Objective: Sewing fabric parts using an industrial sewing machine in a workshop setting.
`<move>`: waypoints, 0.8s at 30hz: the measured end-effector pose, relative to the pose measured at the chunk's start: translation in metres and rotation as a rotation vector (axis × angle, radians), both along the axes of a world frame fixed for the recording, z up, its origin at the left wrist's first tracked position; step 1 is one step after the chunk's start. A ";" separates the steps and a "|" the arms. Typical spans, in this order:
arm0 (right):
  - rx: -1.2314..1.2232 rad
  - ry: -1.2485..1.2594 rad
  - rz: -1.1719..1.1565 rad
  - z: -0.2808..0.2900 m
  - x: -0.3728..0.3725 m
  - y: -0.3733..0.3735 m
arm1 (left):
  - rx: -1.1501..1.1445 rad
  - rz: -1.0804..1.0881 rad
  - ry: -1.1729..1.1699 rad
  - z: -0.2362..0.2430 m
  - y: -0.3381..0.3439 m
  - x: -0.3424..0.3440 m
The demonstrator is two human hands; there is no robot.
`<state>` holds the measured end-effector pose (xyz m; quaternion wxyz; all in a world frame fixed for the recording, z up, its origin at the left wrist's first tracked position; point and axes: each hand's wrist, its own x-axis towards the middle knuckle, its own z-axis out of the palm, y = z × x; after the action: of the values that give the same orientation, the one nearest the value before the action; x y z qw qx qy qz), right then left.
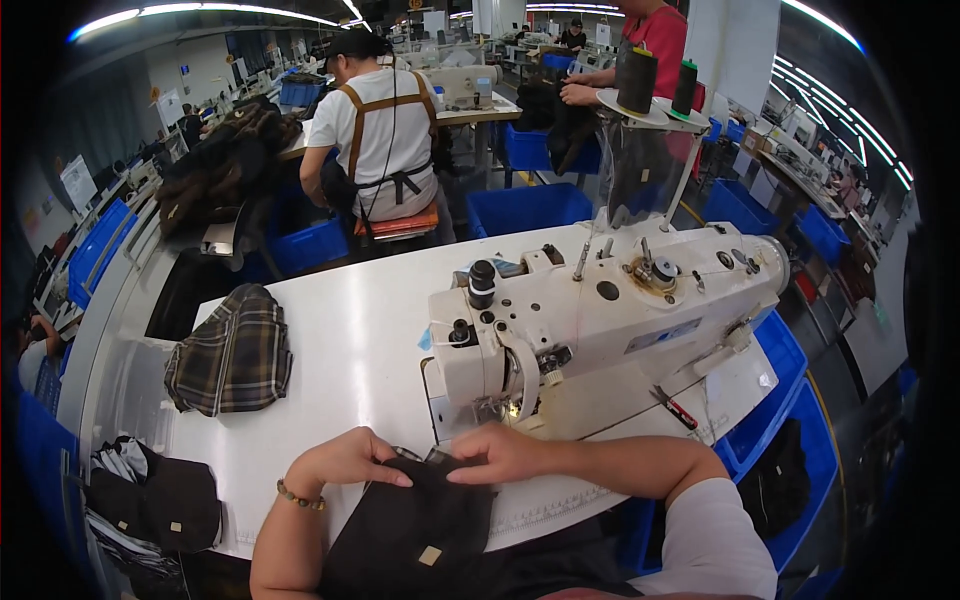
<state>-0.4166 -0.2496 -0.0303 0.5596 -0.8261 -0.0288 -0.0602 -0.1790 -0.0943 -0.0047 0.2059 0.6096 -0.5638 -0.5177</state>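
A black fabric piece (410,520) with a small pale sticker lies at the table's front edge, partly over my lap. Its upper edge shows a bit of plaid. My left hand (345,460) wears a beaded bracelet and pinches that edge between thumb and fingers. Just to the right, my right hand (505,453) pinches the same edge, thumb toward the left thumb. Both hands are directly in front of the needle area of a white sewing machine (600,320). The fingertips behind the cloth are hidden.
A stack of plaid fabric pieces (232,350) sits on the white table (345,330) at left. Dark pieces (160,500) hang at the near-left corner. Red-handled snips (676,408) lie right of the machine. Blue bins (790,470) stand at right. Two co-workers (385,130) are beyond.
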 end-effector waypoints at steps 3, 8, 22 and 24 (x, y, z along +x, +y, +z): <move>-0.025 -0.010 -0.015 -0.003 -0.002 0.003 | -0.014 0.015 -0.013 0.008 0.001 -0.005; 0.020 0.033 -0.053 -0.001 -0.004 0.010 | -0.069 0.044 -0.047 0.014 0.008 -0.001; 0.112 -0.006 -0.172 0.000 -0.004 0.002 | -0.169 0.180 0.164 0.013 -0.008 -0.016; 0.102 -0.052 -0.182 -0.004 -0.004 0.005 | -0.198 0.181 0.168 0.010 -0.006 -0.018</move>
<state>-0.4205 -0.2444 -0.0341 0.5922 -0.7939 0.0351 -0.1335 -0.1975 -0.1001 0.0056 0.3573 0.5891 -0.5357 -0.4882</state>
